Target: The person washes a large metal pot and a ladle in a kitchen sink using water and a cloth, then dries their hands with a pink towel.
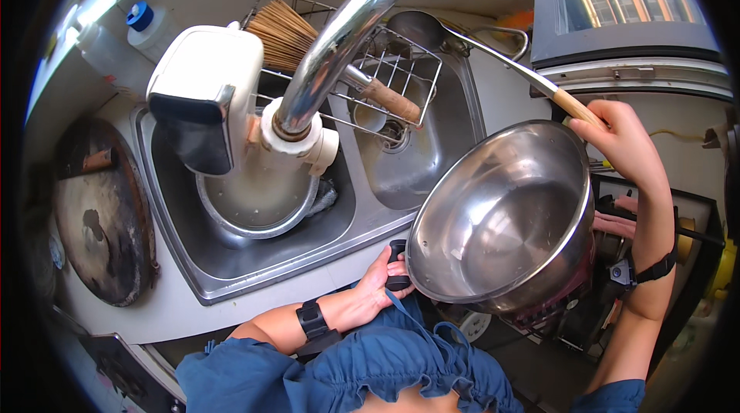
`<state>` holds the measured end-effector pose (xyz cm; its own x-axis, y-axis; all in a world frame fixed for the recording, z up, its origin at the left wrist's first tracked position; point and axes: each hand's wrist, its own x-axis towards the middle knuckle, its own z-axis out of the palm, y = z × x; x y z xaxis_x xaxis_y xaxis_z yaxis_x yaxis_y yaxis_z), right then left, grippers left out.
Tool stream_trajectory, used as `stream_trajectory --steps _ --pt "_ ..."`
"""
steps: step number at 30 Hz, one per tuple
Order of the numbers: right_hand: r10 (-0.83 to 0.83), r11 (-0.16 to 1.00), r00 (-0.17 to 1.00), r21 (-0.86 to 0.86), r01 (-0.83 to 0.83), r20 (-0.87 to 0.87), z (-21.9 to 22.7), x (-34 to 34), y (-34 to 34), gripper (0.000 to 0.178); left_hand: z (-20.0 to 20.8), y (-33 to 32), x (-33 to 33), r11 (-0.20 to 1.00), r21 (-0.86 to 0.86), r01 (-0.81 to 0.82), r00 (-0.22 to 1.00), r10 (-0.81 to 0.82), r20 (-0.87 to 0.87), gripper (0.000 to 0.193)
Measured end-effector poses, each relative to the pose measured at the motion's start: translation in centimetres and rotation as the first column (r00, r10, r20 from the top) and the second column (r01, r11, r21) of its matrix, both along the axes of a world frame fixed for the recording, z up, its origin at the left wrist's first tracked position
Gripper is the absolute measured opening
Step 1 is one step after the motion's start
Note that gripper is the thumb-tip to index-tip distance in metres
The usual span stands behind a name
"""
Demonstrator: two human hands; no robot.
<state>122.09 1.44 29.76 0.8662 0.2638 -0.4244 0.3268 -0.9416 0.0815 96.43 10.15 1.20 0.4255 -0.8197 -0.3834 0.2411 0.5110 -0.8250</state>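
Shiny round steel pan point(501, 216): tilted, underside mostly hidden
Left hand point(371, 289): fingers grasping pan's black handle point(398, 283), tips unclear
Right hand point(621, 135): fingers clenched on wooden-handled metal ladle point(532, 78)

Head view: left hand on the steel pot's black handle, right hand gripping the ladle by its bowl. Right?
Not quite: the head view shows the right hand gripping the ladle by its wooden handle, not its bowl. The left hand is on the steel pot's black handle, as you said.
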Motion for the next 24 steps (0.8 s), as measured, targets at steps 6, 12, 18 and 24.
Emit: stream_trajectory --steps 6,12,18,24 --pt "-0.027 0.976 0.999 0.215 0.020 0.031 0.3 -1.7 -6.2 0.028 1.2 1.5 -0.3 0.966 0.196 -0.170 0.985 0.165 0.042 0.038" --pt "-0.089 0.802 0.996 0.590 0.088 -0.028 -0.6 -2.9 -9.0 0.023 5.3 3.9 -1.0 0.828 0.466 -0.312 0.948 0.243 0.204 0.038" --pt "0.014 0.614 0.993 0.785 0.081 -0.114 -2.7 -4.0 -9.1 0.022 9.0 6.6 -5.4 0.606 0.652 -0.455 0.890 0.337 0.308 0.037" --pt "0.071 0.462 0.979 0.876 0.138 -0.191 -5.7 -5.9 -11.1 0.023 12.1 6.2 -9.3 0.469 0.681 -0.563 0.826 0.363 0.432 0.036"
